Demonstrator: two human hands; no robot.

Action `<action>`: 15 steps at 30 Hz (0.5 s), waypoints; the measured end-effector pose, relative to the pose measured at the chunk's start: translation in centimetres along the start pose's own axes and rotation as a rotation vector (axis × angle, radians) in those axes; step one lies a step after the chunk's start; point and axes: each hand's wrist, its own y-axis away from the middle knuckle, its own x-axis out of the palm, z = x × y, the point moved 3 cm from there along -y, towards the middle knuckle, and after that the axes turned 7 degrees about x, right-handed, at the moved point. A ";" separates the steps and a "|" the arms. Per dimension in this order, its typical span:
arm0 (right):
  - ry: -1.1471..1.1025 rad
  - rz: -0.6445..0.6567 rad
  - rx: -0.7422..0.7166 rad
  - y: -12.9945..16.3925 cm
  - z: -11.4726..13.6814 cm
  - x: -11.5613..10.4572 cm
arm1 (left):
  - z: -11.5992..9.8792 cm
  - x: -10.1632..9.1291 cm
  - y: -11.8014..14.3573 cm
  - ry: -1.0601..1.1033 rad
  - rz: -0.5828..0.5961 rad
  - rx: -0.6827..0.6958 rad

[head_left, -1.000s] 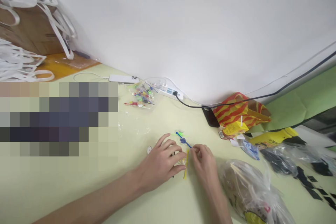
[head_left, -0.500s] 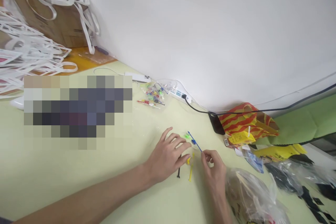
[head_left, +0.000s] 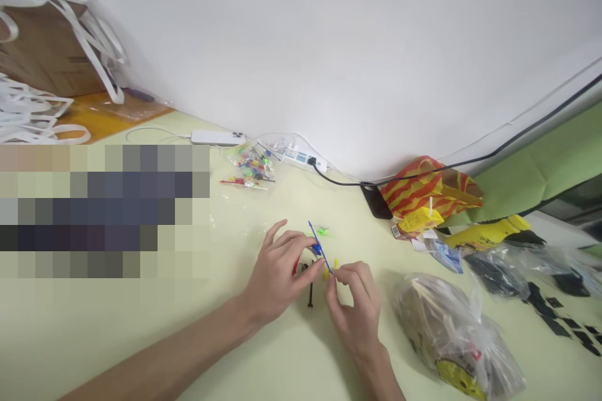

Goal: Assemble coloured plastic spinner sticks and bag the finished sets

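Observation:
My right hand (head_left: 355,304) pinches the lower end of a thin blue plastic stick (head_left: 323,255) with an arrow-like tip. Close against the stick, my left hand (head_left: 279,269) has thumb and forefinger closing on a small blue plastic piece (head_left: 317,249); its other fingers are raised. Below the left fingers lies a black stick (head_left: 310,294), and a red curved piece (head_left: 296,265) is partly hidden by that hand. A yellow piece (head_left: 335,263) shows behind the right fingertips. Just beyond the hands rests a bright green piece (head_left: 322,231).
A clear bag of colourful plastic parts (head_left: 256,163) lies near the wall by a power strip (head_left: 305,158) and a white phone-like device (head_left: 217,137). To the right are a black phone (head_left: 376,200), a striped bag (head_left: 423,185), a yellow carton (head_left: 418,220) and a filled plastic bag (head_left: 451,332).
The blue stick has been brought toward my left hand, whose thumb and forefinger now meet the small blue piece that lay on the table. The view has shifted slightly.

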 end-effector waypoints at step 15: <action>-0.025 0.121 0.054 -0.3 -0.1 0.3 | -0.8 0.5 0.0 0.070 0.152 0.051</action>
